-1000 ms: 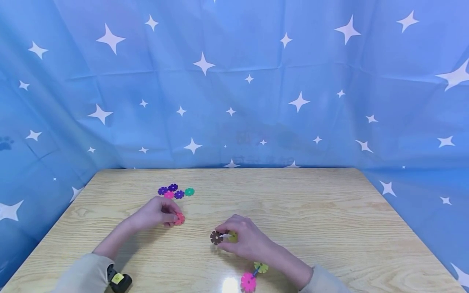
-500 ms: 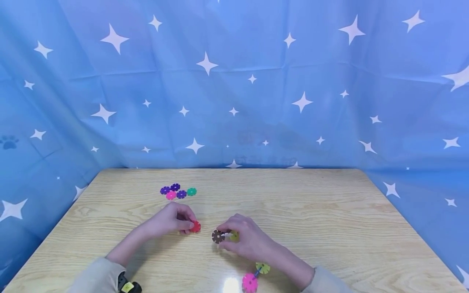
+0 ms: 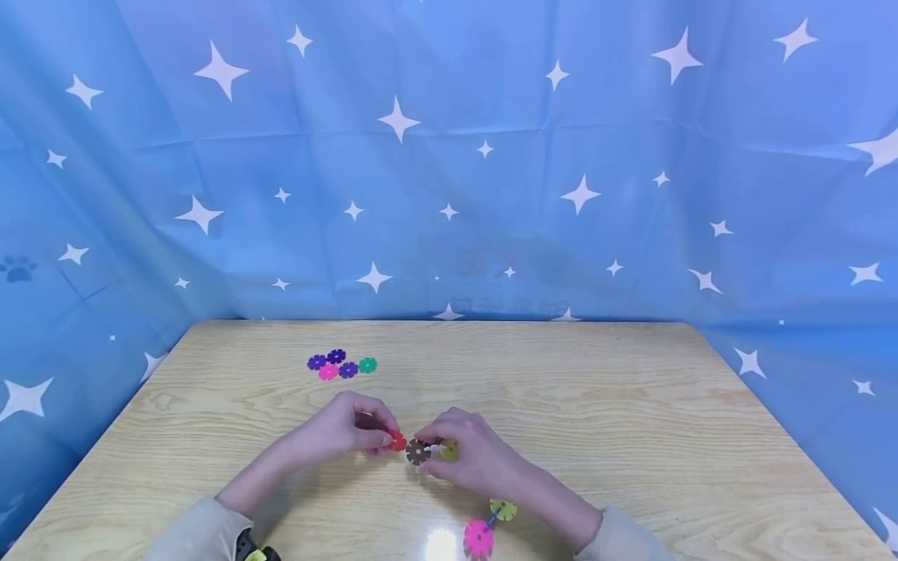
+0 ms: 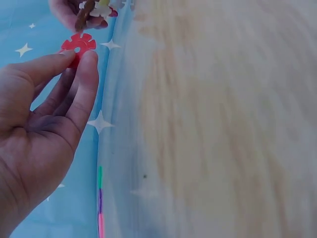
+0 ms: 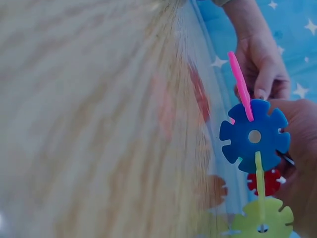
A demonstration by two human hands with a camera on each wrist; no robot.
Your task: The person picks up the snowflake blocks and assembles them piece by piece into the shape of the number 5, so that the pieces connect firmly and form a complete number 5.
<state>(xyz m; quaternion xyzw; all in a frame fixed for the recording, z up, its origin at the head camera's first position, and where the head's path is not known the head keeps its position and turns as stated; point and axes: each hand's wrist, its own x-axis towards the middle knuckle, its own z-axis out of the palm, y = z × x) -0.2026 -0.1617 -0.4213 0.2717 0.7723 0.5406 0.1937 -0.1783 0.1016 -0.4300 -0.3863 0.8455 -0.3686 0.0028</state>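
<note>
My left hand [image 3: 354, 425] pinches a red notched plastic disc [image 3: 397, 441] between thumb and fingers; in the left wrist view the red disc [image 4: 78, 44] sticks up past the fingertips. Right beside it in the head view is a brown notched disc [image 3: 417, 452], gripped by my right hand [image 3: 470, 452]. Joined behind the brown one are a white disc [image 3: 435, 449], seen nearly edge-on, and a yellow disc [image 3: 449, 449] partly covered by the fingers. The red and brown edges come very close together.
Near the right forearm lies a joined piece with a pink disc [image 3: 479, 538], a blue disc [image 5: 255, 136] and a yellow-green disc [image 3: 503, 509]. Loose purple, pink and green discs [image 3: 368, 365] lie at the back left of the wooden table [image 3: 596, 389]. A starry blue curtain [image 3: 491, 195] hangs behind.
My left hand has carried the red disc rightward and slightly nearer the body, up to the brown disc. My right hand has stayed nearly still with its joined discs.
</note>
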